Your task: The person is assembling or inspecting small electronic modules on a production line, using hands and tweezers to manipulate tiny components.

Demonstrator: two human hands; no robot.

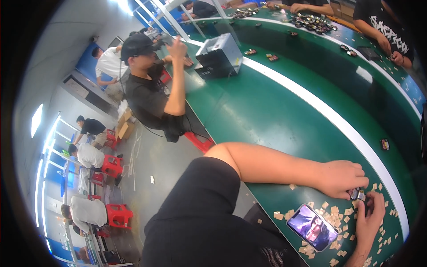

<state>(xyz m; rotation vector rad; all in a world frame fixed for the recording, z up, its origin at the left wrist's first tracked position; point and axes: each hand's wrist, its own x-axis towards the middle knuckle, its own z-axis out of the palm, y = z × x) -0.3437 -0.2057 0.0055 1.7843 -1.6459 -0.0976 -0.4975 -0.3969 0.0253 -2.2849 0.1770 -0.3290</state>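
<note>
My left hand (pixel 340 178) reaches across the green table with its fingers curled down. At its fingertips is a small dark part with a silvery, shiny piece (pixel 359 194). From the other side my right hand (pixel 371 216) meets the same part, thumb and fingers closed about it. What kind of part it is cannot be made out, and the fingers hide some of it. Many small cream-coloured square pieces (pixel 334 217) lie scattered around both hands. Beside them a phone (pixel 312 227) lies face up, its screen lit with a picture.
A white strip (pixel 329 111) divides the green table (pixel 249 120) from a darker green belt (pixel 311 80). A small dark part (pixel 384 144) sits on the belt. Further along stands a grey box-shaped machine (pixel 220 55), with a person in a black cap (pixel 151 80) beside it. Co-workers sit across, near heaped parts (pixel 313 23).
</note>
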